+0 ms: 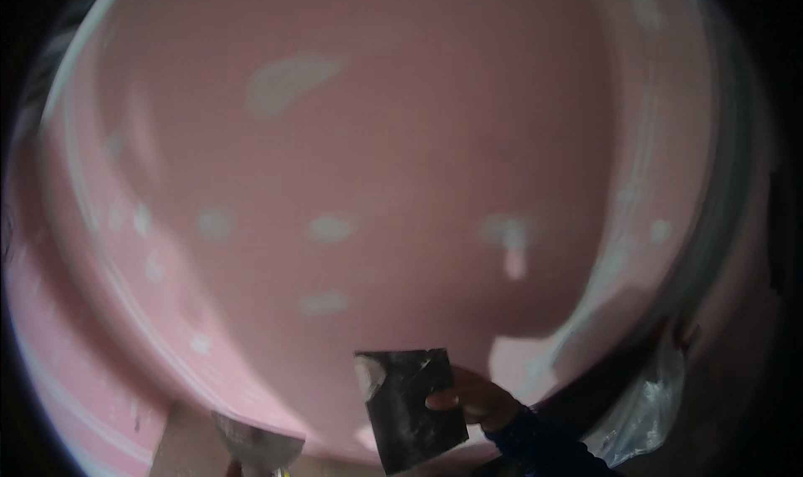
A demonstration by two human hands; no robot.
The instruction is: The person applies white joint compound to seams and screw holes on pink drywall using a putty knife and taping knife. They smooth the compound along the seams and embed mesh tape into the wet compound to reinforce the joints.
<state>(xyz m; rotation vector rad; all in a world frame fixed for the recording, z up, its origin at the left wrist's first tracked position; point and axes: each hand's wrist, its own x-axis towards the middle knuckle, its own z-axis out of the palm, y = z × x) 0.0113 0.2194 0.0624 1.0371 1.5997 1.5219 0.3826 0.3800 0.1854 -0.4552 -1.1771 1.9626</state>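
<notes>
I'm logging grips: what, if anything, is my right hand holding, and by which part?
Your right hand holds a dark plate by its right edge, thumb on its face.

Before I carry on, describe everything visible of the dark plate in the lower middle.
The dark plate is a thin, roughly square sheet, near-black, with grey smudges and a light streak near its top edge. A pale pinkish patch, perhaps filler, sits at its upper left. It stands slightly tilted before the pink surface; whether they touch is unclear. The right hand grips its right side, thumb on the visible face. Its material is hard to tell.
</notes>
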